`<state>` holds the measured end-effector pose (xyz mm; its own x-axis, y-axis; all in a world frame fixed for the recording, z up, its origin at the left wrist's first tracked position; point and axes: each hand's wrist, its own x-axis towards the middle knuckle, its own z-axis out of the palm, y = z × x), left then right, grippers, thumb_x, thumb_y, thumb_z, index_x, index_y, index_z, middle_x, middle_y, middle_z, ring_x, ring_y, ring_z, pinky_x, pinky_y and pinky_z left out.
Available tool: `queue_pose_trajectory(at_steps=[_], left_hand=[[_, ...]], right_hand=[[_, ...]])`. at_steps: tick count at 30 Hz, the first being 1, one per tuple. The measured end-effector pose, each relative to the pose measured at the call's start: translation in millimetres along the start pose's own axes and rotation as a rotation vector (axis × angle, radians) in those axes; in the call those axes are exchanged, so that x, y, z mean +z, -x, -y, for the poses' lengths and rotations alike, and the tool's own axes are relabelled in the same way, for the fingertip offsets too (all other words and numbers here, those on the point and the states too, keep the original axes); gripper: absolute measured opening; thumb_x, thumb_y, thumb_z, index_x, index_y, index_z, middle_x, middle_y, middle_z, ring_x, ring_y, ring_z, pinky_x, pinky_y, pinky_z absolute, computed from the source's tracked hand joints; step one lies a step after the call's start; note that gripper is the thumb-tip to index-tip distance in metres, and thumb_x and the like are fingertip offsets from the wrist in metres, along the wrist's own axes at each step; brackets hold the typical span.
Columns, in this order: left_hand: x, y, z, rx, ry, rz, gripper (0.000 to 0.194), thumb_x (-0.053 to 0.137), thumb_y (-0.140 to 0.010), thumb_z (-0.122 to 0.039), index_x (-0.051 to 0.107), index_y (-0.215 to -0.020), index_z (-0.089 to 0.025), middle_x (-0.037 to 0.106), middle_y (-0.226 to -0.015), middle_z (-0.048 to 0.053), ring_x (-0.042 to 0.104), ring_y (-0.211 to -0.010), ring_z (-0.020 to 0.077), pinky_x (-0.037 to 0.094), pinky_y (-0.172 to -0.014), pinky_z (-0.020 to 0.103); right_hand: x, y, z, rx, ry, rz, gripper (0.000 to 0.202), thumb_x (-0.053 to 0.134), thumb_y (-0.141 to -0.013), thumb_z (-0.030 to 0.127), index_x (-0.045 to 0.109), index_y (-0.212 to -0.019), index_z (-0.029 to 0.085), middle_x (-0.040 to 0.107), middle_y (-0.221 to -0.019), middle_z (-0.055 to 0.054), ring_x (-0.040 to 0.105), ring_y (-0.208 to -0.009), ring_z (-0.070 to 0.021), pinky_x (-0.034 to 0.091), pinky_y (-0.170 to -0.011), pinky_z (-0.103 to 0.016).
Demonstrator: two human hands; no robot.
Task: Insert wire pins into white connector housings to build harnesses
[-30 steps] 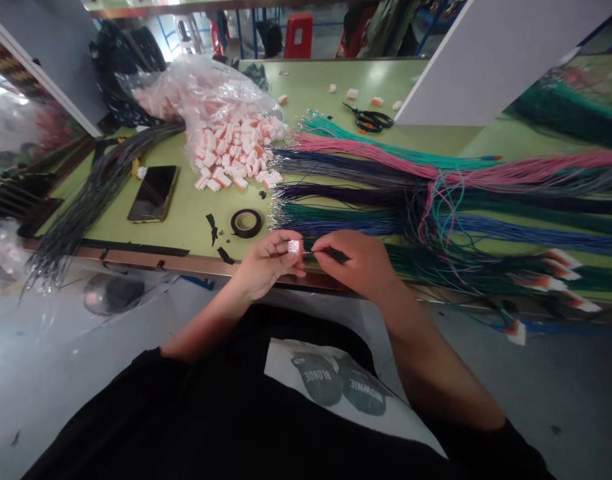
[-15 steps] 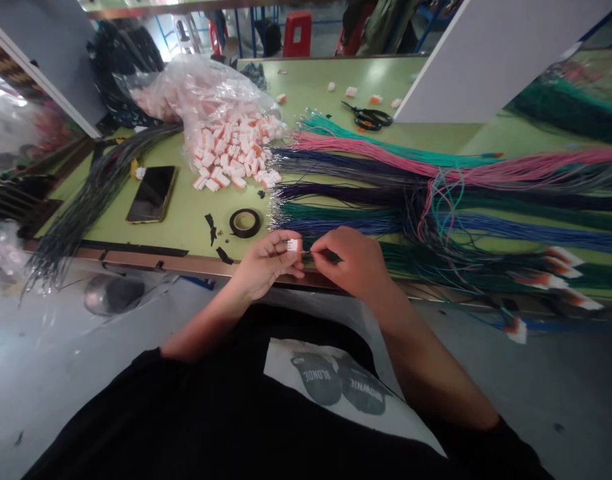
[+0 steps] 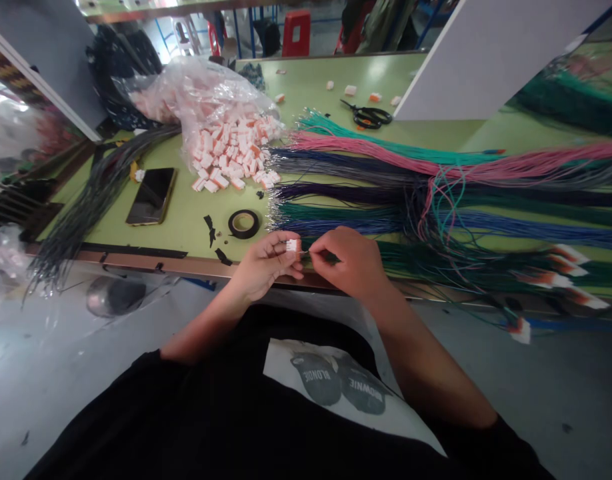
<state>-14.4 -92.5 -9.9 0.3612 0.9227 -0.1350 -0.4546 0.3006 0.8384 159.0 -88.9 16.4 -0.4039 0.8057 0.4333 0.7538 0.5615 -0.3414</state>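
Note:
Between the thumb and fingers of my left hand (image 3: pixel 265 267) is a white and orange connector housing (image 3: pixel 293 246), held over the table's front edge. My right hand (image 3: pixel 347 259) pinches a thin wire (image 3: pixel 306 252) close to the housing's orange side. Whether the wire's tip is inside the housing is too small to tell. Beyond my hands lie bundles of blue wires (image 3: pixel 346 225), dark green wires and pink wires (image 3: pixel 366 148), their metal-tipped ends toward the left. A heap of similar connector housings (image 3: pixel 231 153) spills from a clear plastic bag (image 3: pixel 201 87).
A roll of black tape (image 3: pixel 243 224) and tape scraps lie left of my hands, with a phone (image 3: pixel 151 196) farther left. Black scissors (image 3: pixel 367 116) rest at the back. Wired connectors (image 3: pixel 551 277) hang at the right front edge. A grey panel (image 3: pixel 476 60) stands on the table.
Both hands keep nearly the same place and grip. The wired connectors at the right edge have shifted slightly to the right.

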Motion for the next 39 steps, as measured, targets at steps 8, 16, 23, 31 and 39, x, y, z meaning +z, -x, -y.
queue_pose_trajectory(at_steps=[8, 16, 23, 31, 39], left_hand=[[-0.9, 0.9, -0.7, 0.006, -0.002, 0.009, 0.037, 0.078, -0.067, -0.024, 0.057, -0.095, -0.014, 0.063, -0.07, -0.002, 0.063, -0.06, 0.0092, 0.054, -0.057, 0.021], [0.5, 0.5, -0.7, 0.012, -0.025, -0.004, 0.039, 0.08, -0.066, -0.028, 0.057, -0.095, -0.014, 0.063, -0.068, -0.002, 0.062, -0.059, 0.0095, 0.054, -0.056, 0.022], [4.1, 1.3, 1.4, -0.005, -0.092, -0.072, 0.041, 0.079, -0.066, -0.033, 0.057, -0.094, -0.013, 0.063, -0.067, -0.001, 0.06, -0.053, 0.009, 0.052, -0.052, 0.022], [3.8, 0.8, -1.1, -0.041, -0.119, -0.082, 0.045, 0.083, -0.059, -0.035, 0.058, -0.088, -0.012, 0.064, -0.065, -0.001, 0.06, -0.052, 0.0091, 0.051, -0.05, 0.021], [8.5, 3.7, -1.0, -0.01, -0.157, -0.112, 0.044, 0.084, -0.058, -0.035, 0.059, -0.086, -0.011, 0.064, -0.064, -0.001, 0.06, -0.051, 0.0096, 0.052, -0.05, 0.022]], right_hand=[[-0.5, 0.6, -0.6, 0.001, 0.017, -0.019, 0.013, 0.05, -0.074, 0.017, 0.058, -0.066, 0.022, 0.064, -0.063, 0.0, 0.053, -0.066, -0.0153, 0.034, -0.059, -0.027], [1.4, 1.4, -1.0, -0.013, 0.054, -0.01, 0.014, 0.049, -0.075, 0.017, 0.059, -0.066, 0.022, 0.063, -0.062, -0.001, 0.053, -0.066, -0.0156, 0.032, -0.057, -0.027], [6.0, 1.7, -2.3, -0.094, 0.027, -0.015, 0.018, 0.047, -0.078, 0.015, 0.058, -0.065, 0.021, 0.062, -0.06, 0.0, 0.051, -0.062, -0.0139, 0.035, -0.058, -0.026], [14.6, 5.4, -3.6, -0.074, -0.154, -0.034, 0.018, 0.049, -0.082, 0.02, 0.059, -0.067, 0.021, 0.061, -0.063, 0.0, 0.052, -0.061, -0.0126, 0.036, -0.059, -0.025], [11.3, 5.4, -4.4, -0.035, -0.266, 0.018, 0.012, 0.051, -0.077, 0.015, 0.058, -0.068, 0.019, 0.059, -0.063, 0.0, 0.05, -0.06, -0.0119, 0.036, -0.063, -0.024]])
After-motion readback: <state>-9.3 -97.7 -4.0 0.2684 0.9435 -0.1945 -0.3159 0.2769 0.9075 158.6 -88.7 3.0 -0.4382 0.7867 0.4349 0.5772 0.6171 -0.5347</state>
